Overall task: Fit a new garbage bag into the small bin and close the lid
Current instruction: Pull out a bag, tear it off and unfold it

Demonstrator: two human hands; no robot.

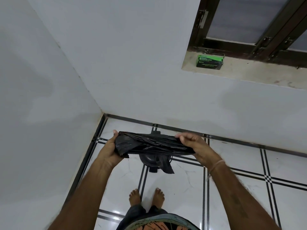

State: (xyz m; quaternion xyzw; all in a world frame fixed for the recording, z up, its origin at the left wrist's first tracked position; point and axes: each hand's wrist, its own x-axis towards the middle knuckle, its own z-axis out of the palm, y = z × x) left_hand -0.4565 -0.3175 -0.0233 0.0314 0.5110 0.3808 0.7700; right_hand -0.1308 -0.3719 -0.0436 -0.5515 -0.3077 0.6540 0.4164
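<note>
A crumpled black garbage bag (149,144) is stretched sideways between both hands, above the floor near the room's corner. My left hand (110,149) grips its left end and my right hand (194,146) grips its right end. A loose flap of the bag hangs down below the middle. Under the bag stands the small black bin (149,161), mostly hidden; only part of its rounded dark top and a foot pedal show. I cannot tell whether its lid is up or down.
White walls meet in a corner on the left. A green and black garbage bag box (209,61) sits on the window sill (249,75) at the upper right. My bare feet (146,197) stand on the glossy white floor tiles just before the bin.
</note>
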